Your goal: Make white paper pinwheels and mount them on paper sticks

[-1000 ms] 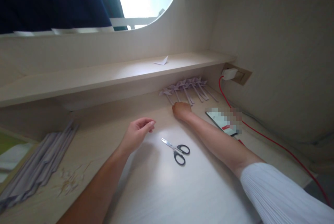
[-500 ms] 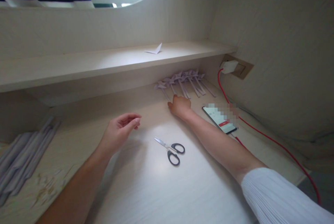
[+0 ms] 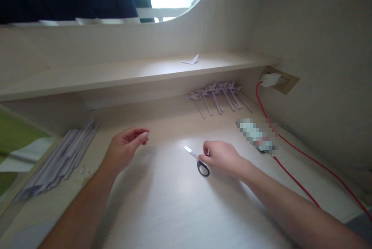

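Note:
My right hand (image 3: 221, 157) is at the scissors (image 3: 203, 169), its thumb and curled index finger closed about one black handle loop. That loop is mostly hidden by the hand; the other loop and the short metal blades show. The scissors lie on the pale desk (image 3: 162, 198) with the blades pointing away to the left. My left hand (image 3: 123, 148) hovers above the desk, left of the scissors. Its fingers are curled with the thumb against them, and nothing shows in it. Several paper pinwheels (image 3: 216, 94) on paper sticks lie in a row under the shelf.
A bundle of rolled paper sticks (image 3: 62, 160) lies on the left, with small scraps (image 3: 87, 171) beside it. On the right are a phone (image 3: 257, 134), a red cable (image 3: 296, 183) and a charger (image 3: 271, 79) in the wall. A folded paper piece (image 3: 192, 60) sits on the shelf (image 3: 130, 72).
My right hand has drawn back from the pinwheel at the row's left end to the scissors' handle. My left hand keeps about the same pose. The view has turned left.

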`<state>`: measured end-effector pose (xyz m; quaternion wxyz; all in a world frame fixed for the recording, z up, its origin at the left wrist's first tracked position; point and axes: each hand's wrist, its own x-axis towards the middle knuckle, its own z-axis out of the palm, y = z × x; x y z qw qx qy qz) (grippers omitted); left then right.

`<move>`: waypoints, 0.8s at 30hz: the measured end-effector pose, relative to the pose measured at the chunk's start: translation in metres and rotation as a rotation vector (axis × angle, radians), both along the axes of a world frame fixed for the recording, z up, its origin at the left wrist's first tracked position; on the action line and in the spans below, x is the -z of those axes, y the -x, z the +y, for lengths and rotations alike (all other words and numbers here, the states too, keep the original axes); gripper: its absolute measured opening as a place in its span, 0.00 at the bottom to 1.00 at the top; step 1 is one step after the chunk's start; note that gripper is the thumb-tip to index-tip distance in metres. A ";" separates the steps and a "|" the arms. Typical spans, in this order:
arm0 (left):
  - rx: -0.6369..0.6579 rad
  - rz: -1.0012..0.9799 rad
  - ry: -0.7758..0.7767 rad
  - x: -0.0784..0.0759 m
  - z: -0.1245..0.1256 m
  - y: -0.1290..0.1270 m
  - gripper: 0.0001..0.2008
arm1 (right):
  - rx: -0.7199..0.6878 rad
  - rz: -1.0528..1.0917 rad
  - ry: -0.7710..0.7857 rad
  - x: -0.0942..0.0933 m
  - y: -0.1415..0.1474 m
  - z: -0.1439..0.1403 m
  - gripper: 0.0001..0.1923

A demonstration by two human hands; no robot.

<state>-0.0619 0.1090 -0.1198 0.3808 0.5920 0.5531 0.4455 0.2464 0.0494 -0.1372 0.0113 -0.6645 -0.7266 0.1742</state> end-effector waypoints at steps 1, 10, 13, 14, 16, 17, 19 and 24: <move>-0.012 0.007 -0.004 -0.001 -0.005 0.005 0.18 | -0.006 0.005 0.002 0.002 0.000 -0.006 0.13; -0.206 0.027 -0.026 -0.010 -0.050 0.057 0.19 | -0.023 0.041 -0.043 0.013 0.005 -0.031 0.09; -0.333 0.088 -0.050 -0.014 -0.065 0.081 0.19 | -0.048 0.057 -0.057 0.016 0.007 -0.033 0.10; -0.377 0.103 -0.059 -0.015 -0.070 0.090 0.19 | -0.055 0.061 -0.061 0.018 0.007 -0.034 0.10; -0.466 0.136 -0.076 -0.019 -0.080 0.109 0.20 | -0.068 0.070 -0.061 0.021 0.008 -0.035 0.10; -0.513 0.160 -0.082 -0.020 -0.086 0.119 0.20 | -0.076 0.075 -0.062 0.024 0.008 -0.035 0.11; -0.604 0.225 -0.082 -0.022 -0.098 0.140 0.20 | -0.090 0.084 -0.062 0.029 0.007 -0.035 0.12; -0.740 0.448 0.027 -0.020 -0.135 0.182 0.18 | -0.124 0.104 -0.078 0.040 0.003 -0.035 0.14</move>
